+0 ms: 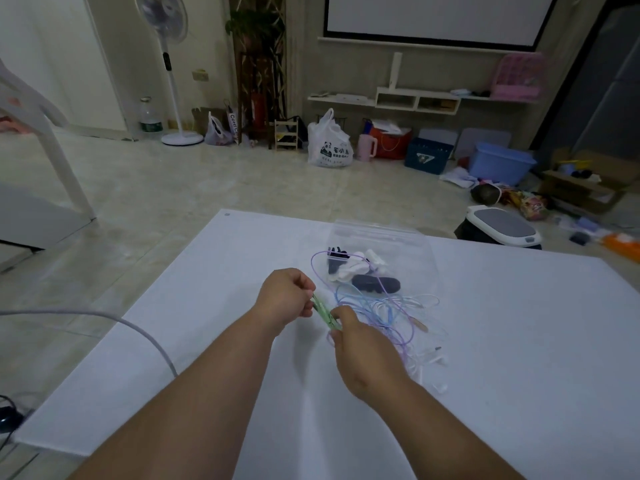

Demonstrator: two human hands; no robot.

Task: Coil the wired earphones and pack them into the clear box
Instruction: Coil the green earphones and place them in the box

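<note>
A short green coil of earphone wire stretches between my two hands above the white table. My left hand pinches its upper end, and my right hand grips its lower end. Just right of my hands lies a loose tangle of purple, blue and white earphone cables, with one purple loop rising toward the box. The clear box stands open behind the tangle. Inside it lie white and dark coiled bundles.
A grey cable arcs over the table's left edge. A grey-topped stool stands beyond the table's far right edge. Bags, bins and a fan line the far wall across the tiled floor.
</note>
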